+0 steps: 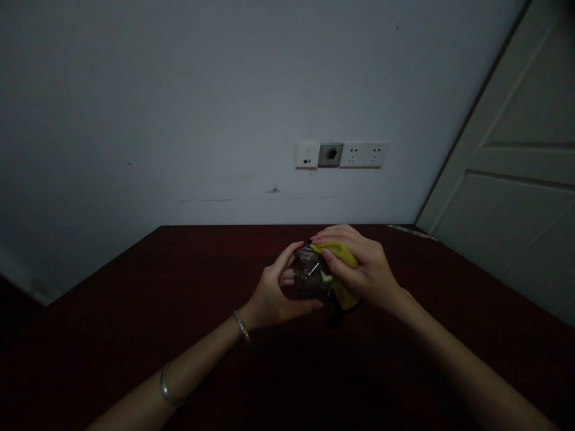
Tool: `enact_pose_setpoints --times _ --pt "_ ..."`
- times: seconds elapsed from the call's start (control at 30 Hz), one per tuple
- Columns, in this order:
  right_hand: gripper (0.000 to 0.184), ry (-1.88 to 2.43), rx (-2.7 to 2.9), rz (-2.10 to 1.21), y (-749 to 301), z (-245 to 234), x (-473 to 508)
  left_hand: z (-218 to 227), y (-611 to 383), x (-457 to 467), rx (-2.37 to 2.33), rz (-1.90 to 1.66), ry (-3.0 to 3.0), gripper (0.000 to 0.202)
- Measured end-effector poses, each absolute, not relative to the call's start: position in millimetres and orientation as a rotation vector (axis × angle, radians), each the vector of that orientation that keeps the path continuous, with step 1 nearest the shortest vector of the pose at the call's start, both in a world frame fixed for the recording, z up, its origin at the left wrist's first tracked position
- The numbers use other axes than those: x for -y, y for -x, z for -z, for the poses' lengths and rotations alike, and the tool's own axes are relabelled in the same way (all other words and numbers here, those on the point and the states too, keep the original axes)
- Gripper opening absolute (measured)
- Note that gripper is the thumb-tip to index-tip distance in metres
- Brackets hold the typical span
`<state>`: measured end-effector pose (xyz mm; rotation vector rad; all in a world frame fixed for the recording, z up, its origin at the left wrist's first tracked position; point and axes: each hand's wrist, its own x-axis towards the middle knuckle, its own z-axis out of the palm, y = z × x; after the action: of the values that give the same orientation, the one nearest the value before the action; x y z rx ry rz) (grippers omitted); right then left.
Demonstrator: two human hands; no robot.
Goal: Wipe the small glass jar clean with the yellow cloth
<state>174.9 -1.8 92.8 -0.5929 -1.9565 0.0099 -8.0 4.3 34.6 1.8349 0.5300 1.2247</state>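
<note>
My left hand [274, 296] is wrapped round a clear, see-through container [309, 272], perhaps a glass or jar, which lies tilted on its side above the table. Its fingers show through the clear wall. In my right hand [366, 263] is a yellow cloth [344, 254], pinched between thumb and fingers and pressed against the container's right end. A dark edge of the cloth hangs below that hand. The dim light hides the container's exact shape.
A dark red-brown table [202, 257] reaches back to a pale wall [202, 108]. Wall sockets [363, 155] and a grey switch plate [330, 155] sit above its back edge. A white panelled door [516, 179] stands at the right.
</note>
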Motion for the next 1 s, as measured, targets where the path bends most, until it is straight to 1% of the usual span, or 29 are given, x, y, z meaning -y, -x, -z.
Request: enact_pose_setpoints --times 0.1,0.23,0.33,0.47,0.57,0.7,0.9,1.0 --pt "0.018 0.512 2.004 0.077 -174 -95 5 -29 7 -7 -0.556 -1.241 -1.740 0.094" --pt "0.022 0.467 2.074 0.067 -174 -96 5 -24 6 -9 -0.559 -1.273 -1.707 0.091" --pt "0.020 0.511 2.100 0.016 -176 -97 2 -24 8 -8 -0.567 -1.279 -1.884 0.092" --pt "0.016 0.624 2.156 -0.102 -178 -96 -3 -22 11 -7 -0.622 -1.318 -2.208 0.102" --pt "0.017 0.624 2.185 -0.124 -178 -95 -5 -20 12 -8 -0.635 -1.325 -2.268 0.103" --pt "0.022 0.507 2.219 -0.066 -177 -94 -4 -23 10 -9 -0.676 -1.336 -2.185 0.099" --pt "0.033 0.428 2.314 -0.023 -177 -97 3 -27 4 -9 -0.621 -1.337 -1.857 0.086" --pt "0.031 0.451 2.275 -0.032 -175 -97 4 -24 4 -10 -0.567 -1.338 -1.774 0.087"
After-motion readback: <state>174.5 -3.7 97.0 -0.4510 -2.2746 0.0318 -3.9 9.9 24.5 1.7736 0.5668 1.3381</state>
